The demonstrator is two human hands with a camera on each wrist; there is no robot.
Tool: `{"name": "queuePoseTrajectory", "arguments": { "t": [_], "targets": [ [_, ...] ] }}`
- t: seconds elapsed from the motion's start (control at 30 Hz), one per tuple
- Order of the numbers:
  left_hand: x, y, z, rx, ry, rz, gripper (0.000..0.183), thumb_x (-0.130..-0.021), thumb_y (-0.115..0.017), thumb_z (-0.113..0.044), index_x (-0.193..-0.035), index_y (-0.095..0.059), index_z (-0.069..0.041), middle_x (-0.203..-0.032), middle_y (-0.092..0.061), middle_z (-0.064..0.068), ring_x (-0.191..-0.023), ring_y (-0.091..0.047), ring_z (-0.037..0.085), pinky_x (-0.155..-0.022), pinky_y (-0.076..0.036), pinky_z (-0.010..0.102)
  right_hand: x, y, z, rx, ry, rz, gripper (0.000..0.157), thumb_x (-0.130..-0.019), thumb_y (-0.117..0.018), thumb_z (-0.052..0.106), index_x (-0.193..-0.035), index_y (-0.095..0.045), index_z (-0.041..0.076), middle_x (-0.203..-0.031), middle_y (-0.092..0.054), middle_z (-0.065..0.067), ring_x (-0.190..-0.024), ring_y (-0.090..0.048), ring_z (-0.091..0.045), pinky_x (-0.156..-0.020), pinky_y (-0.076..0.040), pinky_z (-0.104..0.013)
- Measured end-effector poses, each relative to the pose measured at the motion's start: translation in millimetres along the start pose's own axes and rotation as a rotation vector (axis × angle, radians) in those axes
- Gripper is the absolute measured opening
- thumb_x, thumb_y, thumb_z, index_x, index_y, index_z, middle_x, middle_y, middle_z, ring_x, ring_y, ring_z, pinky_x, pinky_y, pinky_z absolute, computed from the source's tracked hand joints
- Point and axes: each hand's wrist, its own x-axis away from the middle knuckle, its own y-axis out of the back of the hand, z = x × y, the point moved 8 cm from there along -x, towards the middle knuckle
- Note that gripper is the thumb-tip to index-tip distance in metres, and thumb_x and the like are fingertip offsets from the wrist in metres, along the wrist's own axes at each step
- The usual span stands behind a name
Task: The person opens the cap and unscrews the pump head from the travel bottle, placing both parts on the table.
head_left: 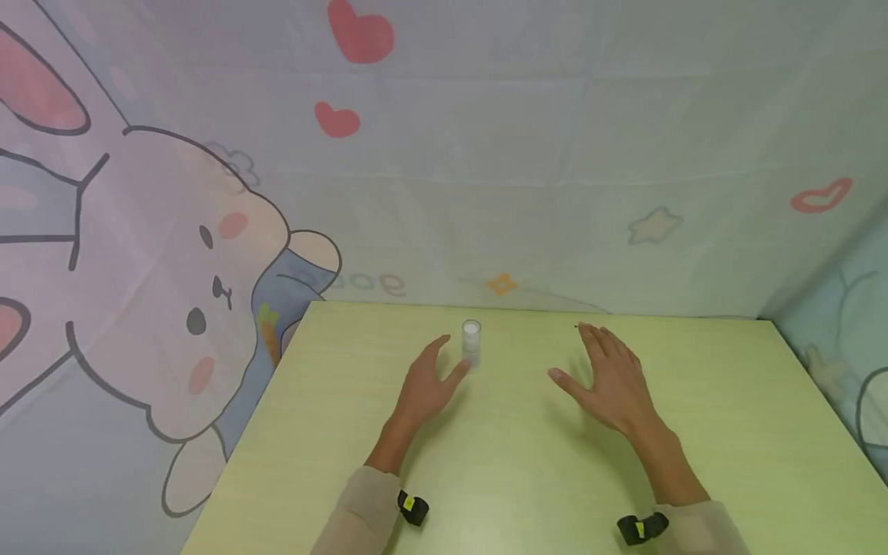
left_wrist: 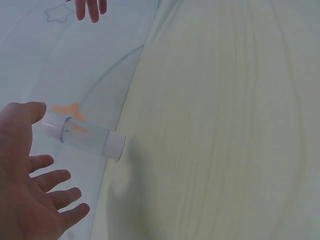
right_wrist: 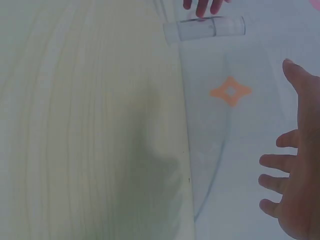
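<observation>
A small clear bottle (head_left: 471, 339) with a whitish cap and base stands upright near the back of the table. My left hand (head_left: 426, 388) is just left of it, thumb and fingers spread apart; in the head view the thumb tip overlaps the lower part of the bottle. The left wrist view shows the same bottle (left_wrist: 87, 136) beside the thumb, with the fingers extended and not wrapped round it. Farther right, my right hand (head_left: 613, 379) hovers over the table with its fingers spread, holding nothing. The bottle (right_wrist: 205, 29) lies well away from it in the right wrist view.
The pale yellow-green table (head_left: 499, 462) reaches back to a hanging cloth (head_left: 486, 154) printed with a rabbit, hearts and stars. A tiny dark speck (head_left: 576, 326) is by the right fingertips. Black straps with small devices (head_left: 414, 509) are on both wrists.
</observation>
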Motion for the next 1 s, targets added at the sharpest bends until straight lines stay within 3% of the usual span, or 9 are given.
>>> {"name": "queuePoseTrajectory", "arguments": {
  "t": [0.47, 0.83, 1.0],
  "targets": [
    [-3.6, -3.4, -3.9, 0.054, 0.002, -0.095, 0.064, -0.105, -0.065, -0.044, -0.156, -0.050, -0.010, -0.159, -0.052, 0.013, -0.144, -0.050, 0.038, -0.116, -0.044, 0.056, -2.0, -3.8, 14.0, -0.049, 0.004, -0.040, 0.091, -0.099, -0.065, 0.057, -0.162, -0.035, -0.001, -0.159, -0.042, -0.028, -0.145, -0.039, -0.050, -0.115, -0.032, -0.072],
    [-5.7, -8.6, -5.6, 0.119, -0.001, -0.092, 0.058, -0.105, -0.068, -0.038, -0.155, -0.051, -0.012, -0.157, -0.054, 0.013, -0.141, -0.055, 0.035, -0.111, -0.050, 0.054, -2.1, -11.9, 24.4, -0.173, -0.032, -0.072, 0.084, -0.100, -0.067, 0.054, -0.163, -0.039, 0.007, -0.162, -0.042, -0.020, -0.148, -0.040, -0.043, -0.109, -0.041, -0.071],
    [-5.1, -8.7, -8.8, 0.133, -0.027, -0.108, 0.054, -0.105, -0.069, -0.032, -0.152, -0.054, -0.010, -0.153, -0.057, 0.014, -0.137, -0.058, 0.037, -0.108, -0.053, 0.051, -4.8, -16.1, 30.4, -0.240, -0.028, -0.085, 0.079, -0.101, -0.067, 0.051, -0.161, -0.042, 0.007, -0.161, -0.044, -0.018, -0.150, -0.039, -0.041, -0.113, -0.039, -0.068]
  ]
}}
